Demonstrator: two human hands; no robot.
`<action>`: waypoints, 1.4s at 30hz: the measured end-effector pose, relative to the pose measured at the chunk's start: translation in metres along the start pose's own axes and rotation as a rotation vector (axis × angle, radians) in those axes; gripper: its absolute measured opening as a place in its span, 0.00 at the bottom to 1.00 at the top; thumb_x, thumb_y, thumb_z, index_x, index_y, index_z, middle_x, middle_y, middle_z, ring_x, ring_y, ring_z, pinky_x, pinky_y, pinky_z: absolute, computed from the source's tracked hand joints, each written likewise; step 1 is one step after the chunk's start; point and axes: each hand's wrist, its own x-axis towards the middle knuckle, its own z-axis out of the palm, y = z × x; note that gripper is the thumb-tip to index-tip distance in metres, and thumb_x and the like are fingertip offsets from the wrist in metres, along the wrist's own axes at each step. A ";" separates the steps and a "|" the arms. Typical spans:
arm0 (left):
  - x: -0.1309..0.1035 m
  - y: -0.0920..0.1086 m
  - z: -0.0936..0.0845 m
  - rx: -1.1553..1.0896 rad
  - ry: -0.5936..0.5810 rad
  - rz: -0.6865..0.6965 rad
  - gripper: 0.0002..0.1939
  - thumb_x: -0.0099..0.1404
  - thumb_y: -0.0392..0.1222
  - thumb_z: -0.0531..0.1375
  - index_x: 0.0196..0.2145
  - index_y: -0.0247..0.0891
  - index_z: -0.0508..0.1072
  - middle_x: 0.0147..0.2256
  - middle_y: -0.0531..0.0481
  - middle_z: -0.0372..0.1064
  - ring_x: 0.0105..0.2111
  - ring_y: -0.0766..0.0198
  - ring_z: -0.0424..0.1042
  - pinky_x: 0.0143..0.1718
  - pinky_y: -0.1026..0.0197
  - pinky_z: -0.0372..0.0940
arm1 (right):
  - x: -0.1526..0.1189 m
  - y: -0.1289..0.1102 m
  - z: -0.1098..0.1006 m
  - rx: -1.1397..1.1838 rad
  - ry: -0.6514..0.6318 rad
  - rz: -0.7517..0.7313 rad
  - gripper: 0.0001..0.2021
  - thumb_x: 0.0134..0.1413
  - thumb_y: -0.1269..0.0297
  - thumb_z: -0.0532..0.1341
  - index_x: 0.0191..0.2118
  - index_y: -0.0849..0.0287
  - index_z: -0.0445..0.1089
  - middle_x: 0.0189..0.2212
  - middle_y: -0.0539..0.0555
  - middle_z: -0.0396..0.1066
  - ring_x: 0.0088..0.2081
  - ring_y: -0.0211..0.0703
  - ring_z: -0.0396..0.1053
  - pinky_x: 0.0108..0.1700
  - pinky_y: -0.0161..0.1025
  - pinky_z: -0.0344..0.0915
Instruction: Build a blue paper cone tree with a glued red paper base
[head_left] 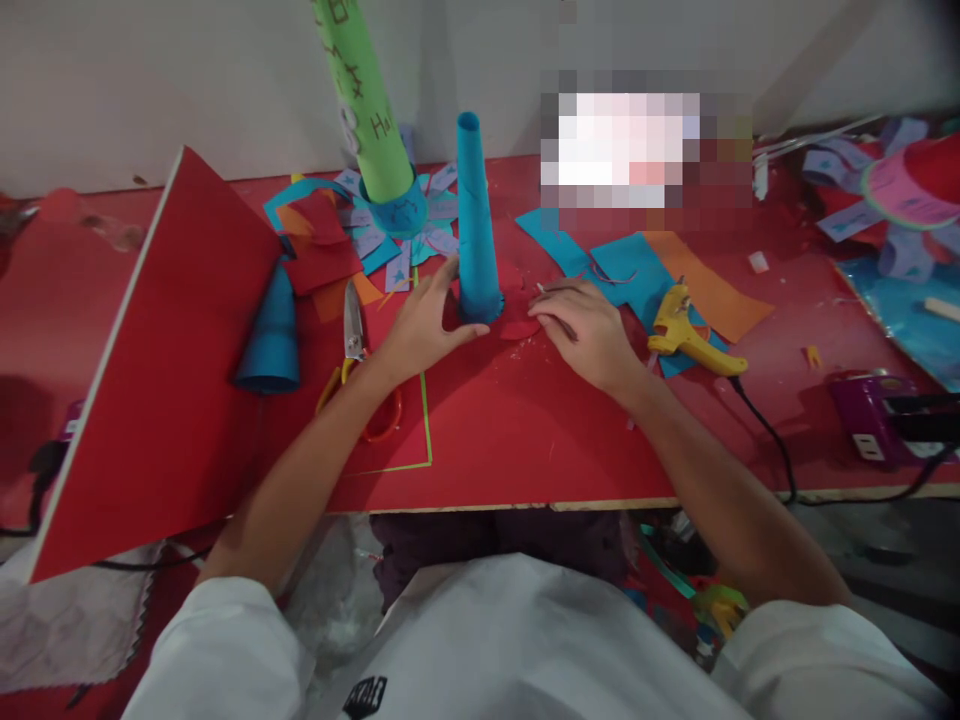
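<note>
A tall, narrow blue paper cone (477, 220) stands upright, its narrow, hollow end up. My left hand (421, 322) is beside its base, thumb and fingers spread. The thumb reaches in front of the cone's foot and the fingertips are at its left side; I cannot tell how firmly they touch. Right of the cone, my right hand (581, 328) has its fingers drawn together at the edge of a small red paper piece (519, 329), close to the table. Some of its fingertips are hidden.
Scissors (353, 322) lie by my left forearm, near a second blue cone (271, 335) and a leaning red board (165, 370). A green paper tube (379, 130) stands behind. To the right are a corded yellow glue gun (690, 335), orange paper (716, 285) and a purple power box (874, 420).
</note>
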 end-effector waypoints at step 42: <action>-0.027 -0.078 -0.092 0.489 0.312 -0.253 0.25 0.65 0.39 0.59 0.60 0.47 0.71 0.62 0.46 0.71 0.62 0.39 0.66 0.67 0.22 0.50 | 0.002 -0.009 -0.007 0.006 0.005 -0.038 0.12 0.71 0.67 0.56 0.46 0.49 0.78 0.45 0.56 0.81 0.53 0.56 0.76 0.59 0.59 0.73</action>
